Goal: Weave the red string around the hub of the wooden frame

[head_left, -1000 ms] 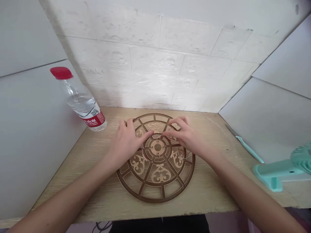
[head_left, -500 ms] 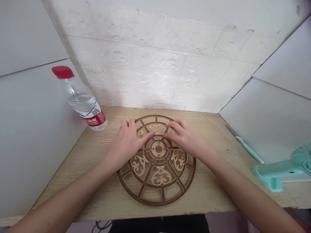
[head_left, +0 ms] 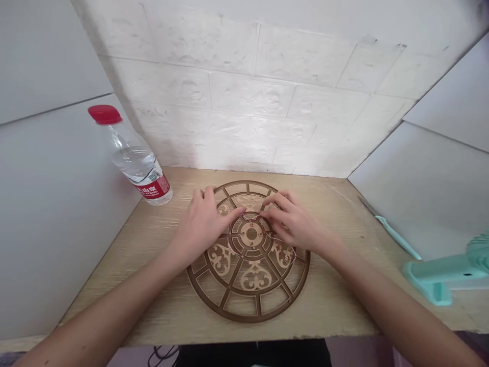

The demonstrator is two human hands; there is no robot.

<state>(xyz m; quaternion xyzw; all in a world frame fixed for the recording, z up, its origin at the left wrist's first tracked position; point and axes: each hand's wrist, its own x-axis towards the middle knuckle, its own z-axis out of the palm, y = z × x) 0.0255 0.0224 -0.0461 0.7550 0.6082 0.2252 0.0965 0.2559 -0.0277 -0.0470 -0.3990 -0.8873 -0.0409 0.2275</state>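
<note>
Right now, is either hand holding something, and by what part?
The right hand seems to pinch a thin clear loop at its upper edge, though too fine to be sure. The left hand rests on the fretwork disc, holding nothing visible.

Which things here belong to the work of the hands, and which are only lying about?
In use: left hand, right hand, brown fretwork disc, thin transparent ring around its hub.

Lying about: water bottle with a red cap, knife with a mint-green handle, mint-green fan.
</note>
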